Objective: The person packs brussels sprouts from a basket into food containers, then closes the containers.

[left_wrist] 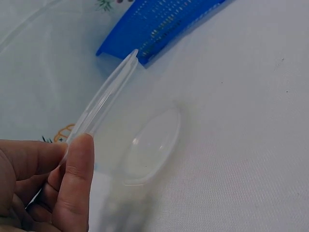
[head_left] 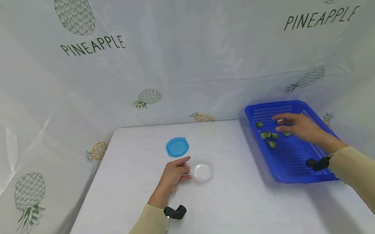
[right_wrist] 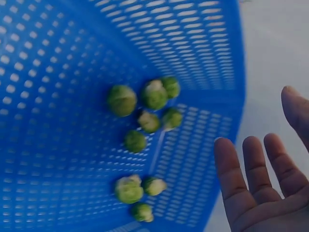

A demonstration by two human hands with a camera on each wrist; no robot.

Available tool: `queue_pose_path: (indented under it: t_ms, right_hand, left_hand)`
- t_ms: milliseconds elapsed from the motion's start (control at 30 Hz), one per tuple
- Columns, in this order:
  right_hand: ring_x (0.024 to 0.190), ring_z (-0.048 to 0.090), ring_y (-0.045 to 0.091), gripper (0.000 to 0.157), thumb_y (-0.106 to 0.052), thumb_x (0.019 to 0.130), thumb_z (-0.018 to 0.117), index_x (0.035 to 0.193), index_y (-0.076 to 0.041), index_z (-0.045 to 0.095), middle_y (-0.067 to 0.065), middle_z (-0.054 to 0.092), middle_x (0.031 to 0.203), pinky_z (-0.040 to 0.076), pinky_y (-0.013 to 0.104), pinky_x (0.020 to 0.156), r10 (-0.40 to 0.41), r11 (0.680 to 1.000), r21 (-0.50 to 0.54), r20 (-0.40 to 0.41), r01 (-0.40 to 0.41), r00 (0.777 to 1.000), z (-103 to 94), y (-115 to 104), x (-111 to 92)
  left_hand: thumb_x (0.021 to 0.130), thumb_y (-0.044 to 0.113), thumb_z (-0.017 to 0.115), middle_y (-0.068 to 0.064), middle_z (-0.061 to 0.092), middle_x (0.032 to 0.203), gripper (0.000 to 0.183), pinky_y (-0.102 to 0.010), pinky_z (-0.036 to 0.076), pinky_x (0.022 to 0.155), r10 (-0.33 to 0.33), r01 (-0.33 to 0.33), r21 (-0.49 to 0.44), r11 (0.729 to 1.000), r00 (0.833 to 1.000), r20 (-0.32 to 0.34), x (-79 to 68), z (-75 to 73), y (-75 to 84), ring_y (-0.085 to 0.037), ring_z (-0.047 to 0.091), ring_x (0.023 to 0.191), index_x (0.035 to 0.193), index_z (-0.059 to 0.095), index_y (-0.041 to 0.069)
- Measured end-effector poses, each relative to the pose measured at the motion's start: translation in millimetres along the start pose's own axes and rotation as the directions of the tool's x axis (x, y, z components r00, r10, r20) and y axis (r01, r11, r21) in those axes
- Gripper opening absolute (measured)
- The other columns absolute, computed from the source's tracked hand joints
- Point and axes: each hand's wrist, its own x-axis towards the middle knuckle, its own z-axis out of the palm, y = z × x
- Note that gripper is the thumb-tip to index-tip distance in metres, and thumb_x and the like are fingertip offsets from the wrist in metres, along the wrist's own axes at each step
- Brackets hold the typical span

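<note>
A pale sheet (head_left: 183, 58) covers the walls around the workspace, printed with pineapples and, in two places, the word PINEAPPLE; in front of it stands a white counter (head_left: 126, 173).

From the left, a beige sleeve (head_left: 145, 228) with a black device (head_left: 175, 212) at the wrist leads to the left hand (head_left: 171, 175). Its grip is closed on the near edge of a clear plastic container (head_left: 202, 171), pinching the rim between thumb and finger. The container is at the middle of the counter, its mouth upward; whether its base fully touches the surface I cannot tell. Just behind the hand and container, a light-blue lid (head_left: 177, 147) lies flat, a small tab on its edge.

At the right, well apart from the container, a blue slotted basket (head_left: 293, 162) sits on the counter. Small green Brussels sprouts (head_left: 272, 145) lie loose inside, towards its far left part; the right wrist view shows nine, six close together and three in a second cluster. Over the basket is the right hand (head_left: 304, 128), its grip released, thumb and fingers parted with nothing between them. Another beige sleeve (head_left: 364, 176) and black wrist device (head_left: 317, 164) follow behind it.
</note>
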Motion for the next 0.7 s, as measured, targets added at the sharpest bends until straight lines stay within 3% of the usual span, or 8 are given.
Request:
queue_pose_path:
  t_ms: [267, 467, 700]
  right_hand:
    - [0.129, 0.059, 0.050, 0.054, -0.034, 0.104, 0.068, 0.150, -0.007, 0.058, 0.030, 0.056, 0.148, 0.051, 0.070, 0.101, -0.042, 0.999, -0.019, 0.060, 0.043, 0.997, 10.4, 24, 9]
    - [0.129, 0.058, 0.051, 0.052, -0.025, 0.103, 0.069, 0.148, -0.001, 0.057, 0.032, 0.056, 0.147, 0.053, 0.068, 0.100, -0.048, 0.999, -0.001, 0.111, 0.048, 0.993, 23.2, 41, 13]
    - [0.122, 0.065, 0.049, 0.050, -0.020, 0.102, 0.071, 0.146, 0.002, 0.059, 0.030, 0.066, 0.135, 0.055, 0.067, 0.100, -0.076, 0.997, -0.003, 0.149, 0.077, 0.986, 34.2, 52, 18]
  left_hand:
    - [0.099, -0.001, 0.068, -0.005, 0.056, 0.102, 0.048, -0.029, 0.066, 0.079, 0.001, -0.001, 0.009, 1.000, 1.000, -0.003, 1.1, 0.4, -0.5, -0.020, 0.066, 0.087, 0.146, 0.063, 0.006]
    - [0.098, -0.002, 0.068, -0.004, 0.056, 0.100, 0.049, -0.028, 0.066, 0.078, 0.001, -0.001, 0.017, 1.000, 1.000, -0.004, 3.5, 0.6, -3.3, -0.018, 0.067, 0.085, 0.147, 0.062, 0.006]
    - [0.097, -0.002, 0.068, -0.004, 0.056, 0.098, 0.050, -0.029, 0.066, 0.078, 0.015, -0.014, 0.017, 1.000, 1.000, -0.003, 4.0, -0.9, -3.5, -0.016, 0.066, 0.083, 0.147, 0.062, 0.005]
